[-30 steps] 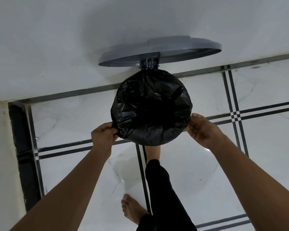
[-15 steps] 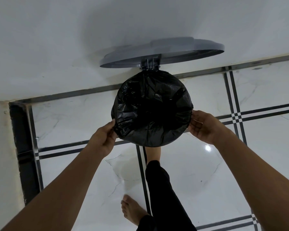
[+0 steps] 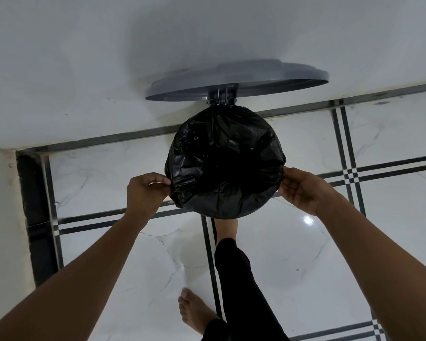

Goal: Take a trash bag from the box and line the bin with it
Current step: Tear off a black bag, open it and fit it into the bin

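A black trash bag (image 3: 225, 161) covers the round mouth of the bin, folded down over its rim, so the bin body is hidden beneath it. The grey bin lid (image 3: 236, 80) stands raised on its hinge against the wall. My left hand (image 3: 145, 190) pinches the bag's edge at the lower left of the rim. My right hand (image 3: 303, 189) touches the bag's edge at the right side of the rim, fingers curled around it.
The bin stands on a white marble tile floor (image 3: 293, 254) with dark stripes, close to a white wall (image 3: 133, 57). One foot (image 3: 226, 226) is under the bin's front, the other foot (image 3: 194, 311) stands nearer me. A wall corner (image 3: 0, 217) is at the left.
Both hands have shifted slightly along the rim; my left hand now pinches the bag's edge with closed fingers, and my right hand has slid a little lower on the right side.
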A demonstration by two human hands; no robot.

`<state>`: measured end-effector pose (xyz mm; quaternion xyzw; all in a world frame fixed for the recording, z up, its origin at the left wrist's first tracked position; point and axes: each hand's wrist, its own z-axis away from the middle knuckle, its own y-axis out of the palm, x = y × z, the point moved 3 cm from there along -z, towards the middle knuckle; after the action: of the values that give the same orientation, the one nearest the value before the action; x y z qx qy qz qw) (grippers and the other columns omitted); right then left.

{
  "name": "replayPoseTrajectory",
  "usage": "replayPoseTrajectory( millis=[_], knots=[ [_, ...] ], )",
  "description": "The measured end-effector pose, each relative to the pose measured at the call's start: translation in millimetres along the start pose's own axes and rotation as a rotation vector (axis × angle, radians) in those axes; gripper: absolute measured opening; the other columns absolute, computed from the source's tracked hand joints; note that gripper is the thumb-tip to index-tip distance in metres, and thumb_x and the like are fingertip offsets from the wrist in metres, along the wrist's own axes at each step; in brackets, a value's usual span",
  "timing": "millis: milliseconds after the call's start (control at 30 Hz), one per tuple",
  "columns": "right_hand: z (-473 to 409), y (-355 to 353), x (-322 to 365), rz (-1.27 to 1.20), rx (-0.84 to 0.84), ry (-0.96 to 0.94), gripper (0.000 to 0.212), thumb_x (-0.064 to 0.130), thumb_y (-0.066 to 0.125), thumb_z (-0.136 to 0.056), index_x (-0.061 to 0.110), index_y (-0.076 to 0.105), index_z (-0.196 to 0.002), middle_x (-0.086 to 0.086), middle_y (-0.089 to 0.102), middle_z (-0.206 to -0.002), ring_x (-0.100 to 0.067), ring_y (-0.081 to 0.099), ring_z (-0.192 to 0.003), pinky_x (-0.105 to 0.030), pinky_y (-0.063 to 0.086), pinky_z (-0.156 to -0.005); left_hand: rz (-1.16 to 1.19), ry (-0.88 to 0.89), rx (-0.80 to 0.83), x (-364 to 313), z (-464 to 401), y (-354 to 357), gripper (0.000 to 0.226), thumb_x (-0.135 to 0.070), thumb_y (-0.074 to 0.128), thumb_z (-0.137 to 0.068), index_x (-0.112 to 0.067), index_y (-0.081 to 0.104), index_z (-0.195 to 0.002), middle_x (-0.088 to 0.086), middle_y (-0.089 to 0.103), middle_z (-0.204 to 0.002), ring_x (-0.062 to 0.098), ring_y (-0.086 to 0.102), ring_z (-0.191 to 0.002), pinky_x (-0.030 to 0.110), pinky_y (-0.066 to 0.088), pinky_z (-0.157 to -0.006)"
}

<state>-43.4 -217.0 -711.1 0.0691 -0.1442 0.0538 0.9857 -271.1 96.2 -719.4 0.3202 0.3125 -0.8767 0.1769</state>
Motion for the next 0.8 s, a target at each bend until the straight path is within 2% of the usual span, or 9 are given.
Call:
replayPoseTrajectory(
  millis=[100,233,300,367,467,533,600,667,800],
  knots=[
    [0.3,-1.5,3.0,0.034,-0.012,-0.008,0.015,0.015,0.062,-0.097,0.007,0.073,-0.106,-0.008,0.076,-0.100,-0.017,0.075,-0.080,-0.027,0.062,-0.067,-0.014,0.017,0.036,-0.3,-0.1,-3.4,0.026,0.010,0.084,-0.075,-0.016,0.077,-0.077,0.004,0.080,-0.086,0.022,0.077,-0.083,0.037,0.061,-0.089],
    [3.2,0.8,11.8,0.085,-0.021,0.070,0.038,0.038,0.069,-0.092,0.002,0.077,-0.102,-0.010,0.078,-0.096,-0.021,0.073,-0.086,-0.031,0.057,-0.085,-0.048,0.042,0.091,-2.8,3.4,-7.9,0.030,0.012,0.087,-0.070,-0.013,0.076,-0.083,-0.003,0.079,-0.089,0.016,0.077,-0.088,0.031,0.060,-0.086],
    [2.3,2.5,15.1,0.107,-0.033,0.094,0.034,0.037,0.072,-0.092,0.005,0.077,-0.099,-0.007,0.078,-0.092,-0.019,0.073,-0.083,-0.030,0.058,-0.082,-0.099,0.089,0.084,-3.8,3.1,-9.7,0.030,0.009,0.089,-0.067,-0.014,0.077,-0.082,-0.008,0.079,-0.086,0.007,0.076,-0.082,0.026,0.060,-0.082],
    [-0.1,2.6,16.3,0.087,-0.053,0.111,0.021,0.030,0.072,-0.092,0.009,0.075,-0.093,-0.005,0.077,-0.087,-0.018,0.074,-0.076,-0.028,0.062,-0.073,-0.156,0.135,0.069,-7.7,3.2,-7.9,0.027,0.008,0.090,-0.068,-0.015,0.076,-0.076,-0.009,0.076,-0.077,-0.004,0.071,-0.072,0.011,0.055,-0.074],
    [-5.7,0.5,18.3,0.062,-0.080,0.129,0.013,0.023,0.072,-0.090,0.011,0.070,-0.086,-0.003,0.074,-0.083,-0.018,0.074,-0.071,-0.026,0.063,-0.063,-0.281,0.241,0.028,-13.9,2.9,-1.9,0.033,0.008,0.085,-0.071,-0.022,0.071,-0.067,-0.009,0.073,-0.075,-0.007,0.067,-0.069,0.002,0.045,-0.068],
    [-8.6,-0.2,20.1,0.062,-0.085,0.129,0.015,0.021,0.073,-0.089,0.011,0.064,-0.082,-0.004,0.072,-0.082,-0.019,0.072,-0.076,-0.027,0.063,-0.063,-0.320,0.301,-0.008,-14.7,4.1,0.2,0.036,0.007,0.082,-0.074,-0.025,0.066,-0.068,-0.008,0.072,-0.073,-0.004,0.067,-0.071,0.009,0.049,-0.069],
    [-10.4,-1.2,21.5,0.068,-0.081,0.126,0.015,0.019,0.072,-0.089,0.011,0.061,-0.080,-0.004,0.072,-0.082,-0.019,0.072,-0.075,-0.027,0.063,-0.062,-0.288,0.323,-0.033,-14.4,5.8,2.3,0.033,0.004,0.083,-0.075,-0.020,0.061,-0.082,-0.006,0.070,-0.072,0.004,0.067,-0.069,0.022,0.053,-0.067],
    [-12.7,-2.9,21.0,0.075,-0.080,0.125,0.014,0.015,0.069,-0.090,0.010,0.061,-0.079,-0.005,0.073,-0.083,-0.018,0.074,-0.070,-0.026,0.063,-0.061,-0.276,0.336,-0.054,-15.1,7.9,6.3,0.035,0.001,0.082,-0.077,-0.017,0.056,-0.092,-0.007,0.068,-0.070,0.009,0.063,-0.065,0.026,0.051,-0.064],
    [-14.7,-4.6,17.4,0.086,-0.088,0.106,0.012,0.009,0.066,-0.092,0.009,0.065,-0.080,-0.005,0.073,-0.077,-0.015,0.073,-0.060,-0.024,0.062,-0.058,-0.207,0.319,-0.141,-11.0,6.8,12.4,0.027,0.005,0.078,-0.079,-0.016,0.060,-0.082,-0.002,0.065,-0.073,0.018,0.055,-0.062,0.034,0.051,-0.064]
  ],
)
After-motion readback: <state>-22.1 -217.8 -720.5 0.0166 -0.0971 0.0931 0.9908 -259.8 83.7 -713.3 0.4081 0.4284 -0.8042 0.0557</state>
